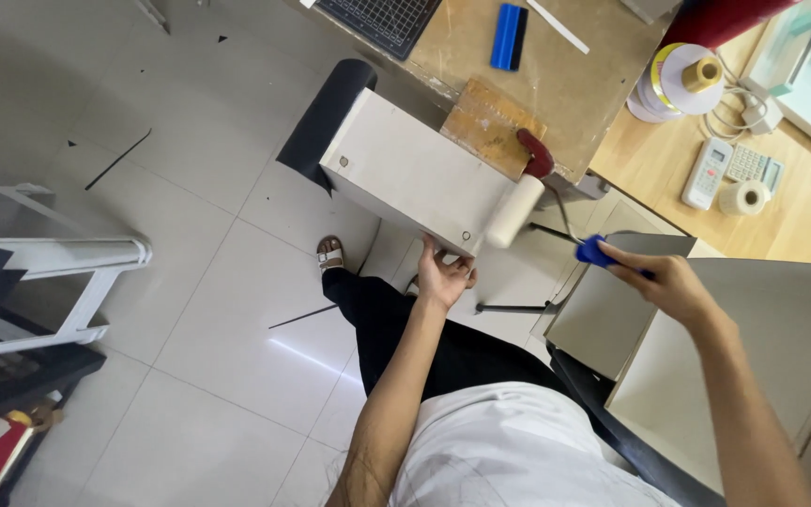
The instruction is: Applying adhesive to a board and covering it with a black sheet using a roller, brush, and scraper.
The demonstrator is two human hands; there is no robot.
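Left hand (445, 274): your fingers are curled up against the near lower edge of the white panel (415, 174), clamped on it from below, thumb side toward the roller.
Right hand (670, 282): closed around the blue handle (596, 251) of the paint roller; the wire frame runs forward and up from your fist.
Roller sleeve (514, 210): a pale cylinder lying against the panel's right end, just right of your left-hand grip and close to touching the thumb.
Red cap (537, 153): sits at the sleeve's far end, beyond the grip, against the small wooden block (491, 126).
Panel position: it is tilted, its far end leaning by the workbench (574, 89), its near corner held in your left hand above your knee.
Black sheet (324, 120): rolled or draped off the panel's far left edge, well away from both hands.
Beyond your right hand: tape rolls (687, 77), a calculator (753, 167) and a remote-like handset (706, 175) on the wooden counter.
Doing it well: I judge you should keep the left fingers under the edge, clear of the sleeve's path, and hold the panel steady so it cannot rock on the bench.
Pressure: keep the handle low and the sleeve flat on the face, rolling in even strokes away from your left-hand grip.
Risk: the sleeve may run off the end and pinch your thumb.
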